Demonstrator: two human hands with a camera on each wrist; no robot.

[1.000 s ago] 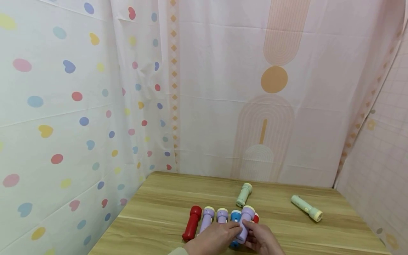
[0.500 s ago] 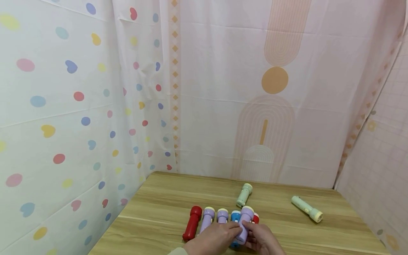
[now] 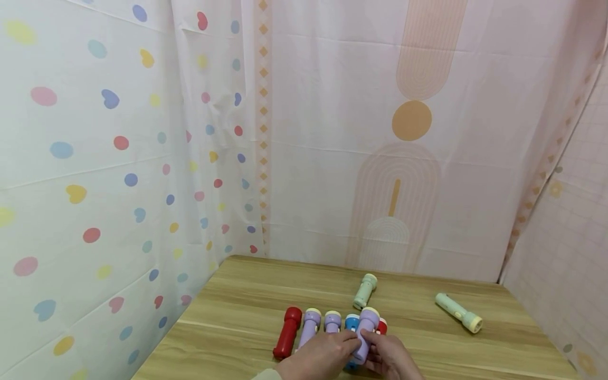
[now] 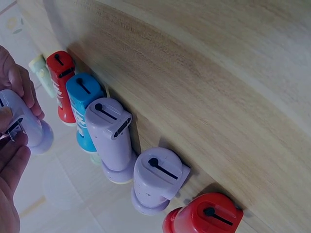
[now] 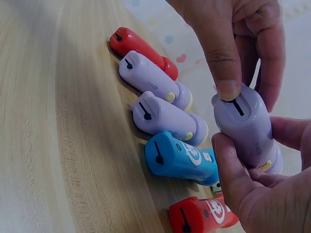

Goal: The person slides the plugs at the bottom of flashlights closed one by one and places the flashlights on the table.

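Note:
Both hands hold one purple flashlight above the row on the table, its pale yellow rim pointing away. My right hand grips the body, with thumb and fingers on opposite sides. From the other side, my left hand holds the tail end; in the right wrist view its thumb presses beside a black slot there. Thin metal prongs show at that end in the left wrist view, between the fingers. Just beneath lies a blue flashlight, partly hidden in the head view by the held one.
Alongside the blue one, a red flashlight and two purple flashlights lie to the left. Another red flashlight lies right. Farther back are a pale green flashlight and a second green flashlight. Curtains surround the wooden table.
The head view has shifted very slightly. Both hands keep the same hold on the purple flashlight, and the others lie where they were.

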